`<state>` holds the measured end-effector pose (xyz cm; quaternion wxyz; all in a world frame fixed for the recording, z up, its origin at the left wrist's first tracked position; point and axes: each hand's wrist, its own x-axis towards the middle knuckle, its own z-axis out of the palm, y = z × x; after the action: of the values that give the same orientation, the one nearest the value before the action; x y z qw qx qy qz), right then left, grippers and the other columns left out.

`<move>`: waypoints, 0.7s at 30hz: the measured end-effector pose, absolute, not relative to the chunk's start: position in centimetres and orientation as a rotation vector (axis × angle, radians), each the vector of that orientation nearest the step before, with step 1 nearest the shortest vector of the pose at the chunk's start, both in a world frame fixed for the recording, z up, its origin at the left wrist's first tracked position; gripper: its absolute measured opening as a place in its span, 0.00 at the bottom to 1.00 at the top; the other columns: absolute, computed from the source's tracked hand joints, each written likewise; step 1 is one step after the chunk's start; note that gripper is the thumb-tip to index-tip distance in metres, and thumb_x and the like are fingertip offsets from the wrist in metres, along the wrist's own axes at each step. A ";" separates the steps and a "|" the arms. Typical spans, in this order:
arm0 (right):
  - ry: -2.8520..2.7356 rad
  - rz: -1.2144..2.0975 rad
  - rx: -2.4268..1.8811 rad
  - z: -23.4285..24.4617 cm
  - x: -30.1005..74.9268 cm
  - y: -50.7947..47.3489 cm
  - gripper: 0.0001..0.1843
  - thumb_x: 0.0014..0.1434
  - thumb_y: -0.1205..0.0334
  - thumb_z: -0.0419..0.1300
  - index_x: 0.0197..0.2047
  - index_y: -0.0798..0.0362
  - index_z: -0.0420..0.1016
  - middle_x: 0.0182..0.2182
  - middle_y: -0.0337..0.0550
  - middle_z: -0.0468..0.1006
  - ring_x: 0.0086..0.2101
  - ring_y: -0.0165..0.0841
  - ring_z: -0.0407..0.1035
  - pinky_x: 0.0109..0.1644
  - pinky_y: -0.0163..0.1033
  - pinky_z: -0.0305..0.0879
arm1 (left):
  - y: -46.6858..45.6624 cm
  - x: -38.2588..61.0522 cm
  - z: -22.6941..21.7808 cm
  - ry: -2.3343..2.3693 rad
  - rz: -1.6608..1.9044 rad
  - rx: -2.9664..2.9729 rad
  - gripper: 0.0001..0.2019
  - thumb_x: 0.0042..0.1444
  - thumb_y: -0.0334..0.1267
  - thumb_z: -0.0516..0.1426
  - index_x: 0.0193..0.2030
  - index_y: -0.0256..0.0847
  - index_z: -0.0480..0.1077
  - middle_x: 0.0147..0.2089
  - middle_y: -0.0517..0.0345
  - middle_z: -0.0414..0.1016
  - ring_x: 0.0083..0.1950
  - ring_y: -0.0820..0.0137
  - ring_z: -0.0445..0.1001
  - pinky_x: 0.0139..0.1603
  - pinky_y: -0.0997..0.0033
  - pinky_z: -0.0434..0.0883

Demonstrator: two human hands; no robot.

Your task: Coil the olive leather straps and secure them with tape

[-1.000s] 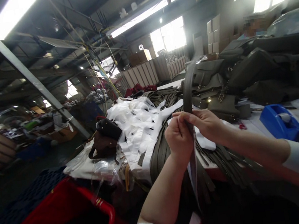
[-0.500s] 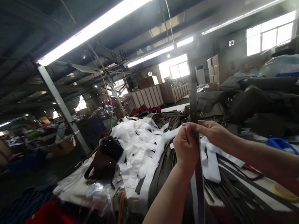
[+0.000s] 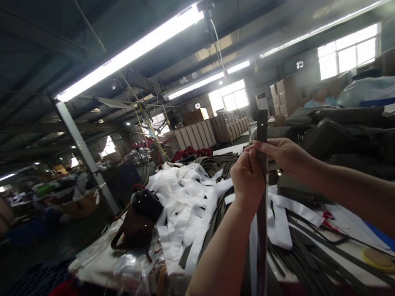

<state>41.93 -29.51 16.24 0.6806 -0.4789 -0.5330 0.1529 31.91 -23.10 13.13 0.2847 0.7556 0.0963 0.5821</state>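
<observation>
In front of me a long dark strap stands nearly upright, with a small hole near its top end. My left hand is closed around it, knuckles towards me, just below the upper part. Beside it, my right hand pinches the strap from the right, its fingertips close to the left thumb. The strap's lower part runs down between my forearms to the bottom edge. Beneath lie bundled dark olive straps and a heap of white fabric strips.
A dark brown bag sits on the table's left. Piled dark fabric pieces fill the right. Red-handled scissors and a yellow tape roll lie right of the straps. A metal post stands at left; a person is behind the pile.
Both hands have risen slightly, still on the strap. The strap's top end, blurred and higher before, is now lower and sharp. My view has shifted a little.
</observation>
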 end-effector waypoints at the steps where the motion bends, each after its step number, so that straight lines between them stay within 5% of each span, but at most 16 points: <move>1: -1.188 0.333 -1.078 16.9 42.3 -29.6 0.23 0.53 0.40 0.67 0.34 0.54 0.81 0.23 0.41 0.82 0.27 0.36 0.76 0.30 0.39 0.71 | -23.3 32.1 13.4 0.268 1.592 2.038 0.19 0.70 0.44 0.46 0.28 0.43 0.66 0.23 0.62 0.68 0.26 0.72 0.66 0.28 0.74 0.60; 6: -1.116 0.074 -0.951 21.3 44.6 -30.6 0.18 0.58 0.52 0.67 0.47 0.53 0.77 0.30 0.42 0.84 0.28 0.34 0.78 0.33 0.39 0.75 | -24.3 33.1 14.2 0.305 1.666 2.133 0.20 0.68 0.42 0.49 0.23 0.43 0.59 0.21 0.64 0.63 0.23 0.73 0.59 0.28 0.72 0.55; 16: -1.291 -0.361 -1.187 20.2 44.1 -30.9 0.20 0.64 0.46 0.57 0.39 0.53 0.84 0.27 0.42 0.82 0.29 0.36 0.75 0.35 0.40 0.70 | -23.8 34.6 18.3 0.239 1.687 2.047 0.20 0.68 0.44 0.49 0.23 0.43 0.60 0.20 0.64 0.64 0.22 0.74 0.61 0.26 0.73 0.56; 21: -1.187 0.054 -1.088 16.5 43.2 -30.3 0.19 0.61 0.48 0.61 0.49 0.50 0.80 0.48 0.45 0.82 0.53 0.43 0.72 0.56 0.45 0.68 | -23.7 34.4 15.4 0.368 1.712 2.037 0.19 0.68 0.42 0.49 0.24 0.42 0.61 0.22 0.64 0.63 0.24 0.74 0.59 0.28 0.73 0.56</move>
<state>43.23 -30.29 16.52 0.6927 -0.4872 -0.5313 0.0244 34.42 -23.74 15.36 0.2257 0.7387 0.1336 0.6209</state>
